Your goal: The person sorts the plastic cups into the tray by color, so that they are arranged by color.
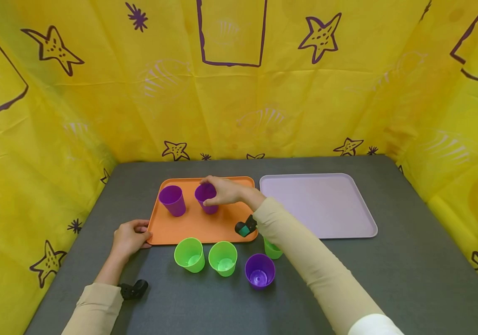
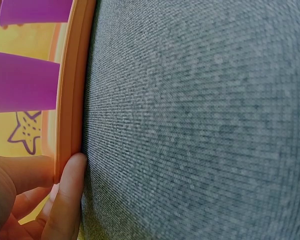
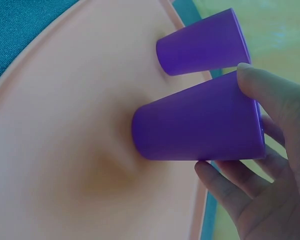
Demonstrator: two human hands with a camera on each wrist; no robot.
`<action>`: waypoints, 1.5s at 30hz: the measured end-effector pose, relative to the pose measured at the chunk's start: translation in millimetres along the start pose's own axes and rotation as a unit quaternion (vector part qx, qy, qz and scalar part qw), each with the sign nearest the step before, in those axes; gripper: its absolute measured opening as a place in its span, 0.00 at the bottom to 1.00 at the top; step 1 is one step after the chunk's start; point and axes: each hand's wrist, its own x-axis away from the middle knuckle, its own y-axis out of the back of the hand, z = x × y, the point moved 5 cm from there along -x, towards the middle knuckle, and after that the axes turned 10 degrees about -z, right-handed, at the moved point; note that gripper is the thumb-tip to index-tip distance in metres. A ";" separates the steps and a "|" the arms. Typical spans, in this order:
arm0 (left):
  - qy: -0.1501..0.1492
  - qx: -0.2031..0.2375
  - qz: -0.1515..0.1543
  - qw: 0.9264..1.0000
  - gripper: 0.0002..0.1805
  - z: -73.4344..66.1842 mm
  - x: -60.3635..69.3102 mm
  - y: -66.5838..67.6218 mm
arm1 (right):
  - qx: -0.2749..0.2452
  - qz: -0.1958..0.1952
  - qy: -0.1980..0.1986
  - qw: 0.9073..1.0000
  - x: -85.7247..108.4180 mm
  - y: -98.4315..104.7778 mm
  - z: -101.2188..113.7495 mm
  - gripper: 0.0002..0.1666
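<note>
My right hand (image 1: 229,191) grips a purple cup (image 1: 209,209) near its rim, thumb on one side and fingers on the other. This cup (image 3: 195,127) stands upright on or just over the orange tray (image 1: 197,232); whether its base touches cannot be told. To its left on the same tray stands another upright purple cup (image 1: 174,204). My left hand (image 1: 128,239) pinches the tray's near left corner, the thumb against the rim (image 2: 72,95) and a finger at its underside.
In front of the orange tray stand two green cups (image 1: 189,256) (image 1: 223,259) and a purple cup (image 1: 260,272). A third green cup (image 1: 273,250) is partly hidden by my right sleeve. A pale lilac tray (image 1: 318,204) lies to the right. Yellow patterned cloth (image 1: 239,93) surrounds the grey table (image 1: 410,279).
</note>
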 end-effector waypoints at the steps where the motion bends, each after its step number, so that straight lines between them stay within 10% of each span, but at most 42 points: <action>1: 0.000 0.000 0.001 1.000 0.21 0.0 0.1 0.0 | -0.001 0.001 -0.001 1.000 0.0 -0.3 -0.4 0.38; 22: 0.005 -0.002 0.002 1.000 0.21 -0.9 -0.9 -0.9 | 0.046 -0.012 0.038 0.998 10.3 24.4 10.6 0.42; 45: 0.011 -0.004 0.001 1.000 0.22 1.7 -0.6 -1.3 | -0.005 -0.043 0.119 0.992 66.9 67.0 42.9 0.37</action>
